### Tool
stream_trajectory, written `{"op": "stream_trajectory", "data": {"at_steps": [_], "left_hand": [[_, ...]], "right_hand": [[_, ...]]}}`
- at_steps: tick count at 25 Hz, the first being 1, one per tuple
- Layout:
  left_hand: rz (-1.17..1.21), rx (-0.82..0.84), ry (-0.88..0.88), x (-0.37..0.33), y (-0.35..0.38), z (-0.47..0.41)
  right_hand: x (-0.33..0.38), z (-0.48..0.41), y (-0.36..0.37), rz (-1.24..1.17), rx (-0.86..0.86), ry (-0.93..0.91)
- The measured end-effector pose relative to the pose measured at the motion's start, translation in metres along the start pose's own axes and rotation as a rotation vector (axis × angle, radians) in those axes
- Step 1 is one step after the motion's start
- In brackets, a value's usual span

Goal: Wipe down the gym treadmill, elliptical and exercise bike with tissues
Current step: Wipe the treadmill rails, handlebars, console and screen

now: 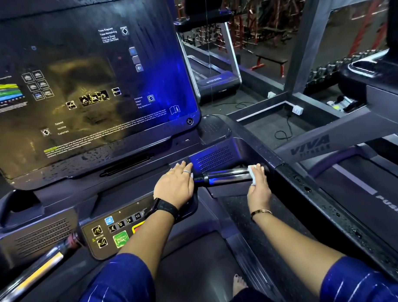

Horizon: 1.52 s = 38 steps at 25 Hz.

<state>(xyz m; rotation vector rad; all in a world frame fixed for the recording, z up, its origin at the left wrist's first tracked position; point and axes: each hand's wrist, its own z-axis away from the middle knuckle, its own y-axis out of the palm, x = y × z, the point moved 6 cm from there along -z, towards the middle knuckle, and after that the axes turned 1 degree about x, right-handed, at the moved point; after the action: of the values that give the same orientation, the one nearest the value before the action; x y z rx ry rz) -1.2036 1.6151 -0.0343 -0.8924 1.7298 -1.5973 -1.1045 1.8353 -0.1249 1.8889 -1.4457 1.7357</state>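
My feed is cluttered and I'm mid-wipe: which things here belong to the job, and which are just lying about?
In the job:
- tissue, held by the right hand on the chrome grip bar
- left hand, resting flat on the treadmill console
- screen

Lying about:
- neighbouring treadmill
- red bench
- floor cable
- wall socket

Right hand (pixel 259 189) is covering most of the tissue (pixel 252 174). Left forearm (pixel 142 241) is hiding part of the button panel (pixel 106 235). Console screen (pixel 78 87) is running past the left edge, its fine print being too small to read.
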Motion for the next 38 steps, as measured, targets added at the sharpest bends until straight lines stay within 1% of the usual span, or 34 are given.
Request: {"op": "stream_trajectory", "data": {"at_steps": [1, 2, 4, 5, 6, 8, 9, 11, 14, 17, 19, 21, 23, 26, 27, 28, 29, 30, 31, 32, 33, 34, 35, 36, 37, 38], "left_hand": [[0.001, 0.000, 0.000, 0.000, 0.000, 0.000], [0.002, 0.002, -0.003, 0.000, 0.000, 0.001], [0.000, 0.004, -0.006, 0.001, 0.000, 0.000], [-0.004, 0.002, -0.005, 0.001, 0.000, 0.000], [-0.007, 0.002, -0.003, 0.001, 0.000, -0.001], [-0.010, 0.009, -0.005, 0.001, 0.001, 0.000], [-0.010, 0.009, -0.010, 0.000, 0.001, 0.000], [-0.014, 0.004, -0.012, 0.001, 0.000, 0.000], [-0.008, 0.003, -0.011, 0.000, -0.001, 0.000], [-0.022, 0.005, -0.010, 0.001, 0.000, 0.001], [-0.026, 0.006, -0.016, 0.003, 0.001, 0.001], [-0.022, 0.004, -0.019, 0.003, 0.001, 0.001], [-0.023, 0.000, -0.016, 0.002, 0.000, 0.000], [-0.027, -0.002, -0.023, 0.002, 0.001, 0.000], [-0.029, 0.001, -0.023, 0.003, 0.001, 0.000], [-0.030, 0.001, -0.022, 0.003, 0.002, 0.000], [-0.031, -0.001, -0.021, 0.003, 0.002, 0.000], [-0.028, -0.004, -0.020, 0.003, 0.002, 0.000], [-0.024, -0.002, -0.019, 0.003, 0.002, 0.000], [-0.017, 0.000, -0.017, 0.002, 0.002, 0.000], [-0.013, 0.002, -0.014, 0.002, 0.002, 0.000], [-0.012, 0.002, -0.010, 0.001, 0.002, 0.000], [-0.012, 0.000, -0.008, 0.002, 0.002, 0.000], [-0.013, -0.001, -0.007, 0.002, 0.002, 0.000], [-0.013, 0.000, -0.008, 0.002, 0.002, 0.000], [-0.015, 0.001, -0.008, 0.002, 0.002, 0.000]], "right_hand": [[0.000, 0.005, 0.001, -0.171, -0.043, 0.119], [-0.001, 0.012, 0.004, -0.283, -0.101, 0.255], [-0.005, 0.025, 0.010, -0.444, -0.236, 0.497], [-0.009, 0.027, 0.013, -0.544, -0.277, 0.613], [-0.011, 0.022, 0.018, -0.664, -0.265, 0.739], [-0.005, 0.009, 0.030, -1.028, -0.147, 0.930], [0.000, 0.004, 0.032, -1.186, -0.117, 0.979], [0.017, 0.003, 0.039, -1.361, -0.072, 1.004], [0.045, 0.025, 0.069, -1.444, 0.115, 1.034], [0.078, 0.048, 0.095, -1.438, 0.338, 1.080], [0.088, 0.053, 0.097, -1.446, 0.411, 1.064], [0.082, 0.052, 0.092, -1.402, 0.425, 1.046], [0.066, 0.043, 0.078, -1.392, 0.293, 1.038], [0.034, 0.018, 0.049, -1.383, 0.037, 1.053], [0.024, 0.012, 0.041, -1.332, -0.019, 1.064], [0.014, 0.008, 0.032, -1.217, -0.072, 1.062], [0.006, 0.008, 0.024, -1.011, -0.107, 1.035], [0.005, 0.010, 0.015, -0.775, -0.156, 0.962], [0.006, 0.013, 0.005, -0.584, -0.256, 0.843], [0.014, 0.015, -0.001, -0.534, -0.337, 0.689], [0.025, 0.015, -0.004, -0.534, -0.368, 0.507], [0.034, 0.013, -0.008, -0.451, -0.374, 0.299], [0.040, 0.009, -0.007, -0.337, -0.343, 0.128], [0.044, 0.000, -0.004, -0.191, -0.242, 0.018], [0.041, -0.008, 0.004, -0.008, -0.119, -0.023], [0.037, -0.012, 0.013, 0.199, 0.018, -0.001]]}}
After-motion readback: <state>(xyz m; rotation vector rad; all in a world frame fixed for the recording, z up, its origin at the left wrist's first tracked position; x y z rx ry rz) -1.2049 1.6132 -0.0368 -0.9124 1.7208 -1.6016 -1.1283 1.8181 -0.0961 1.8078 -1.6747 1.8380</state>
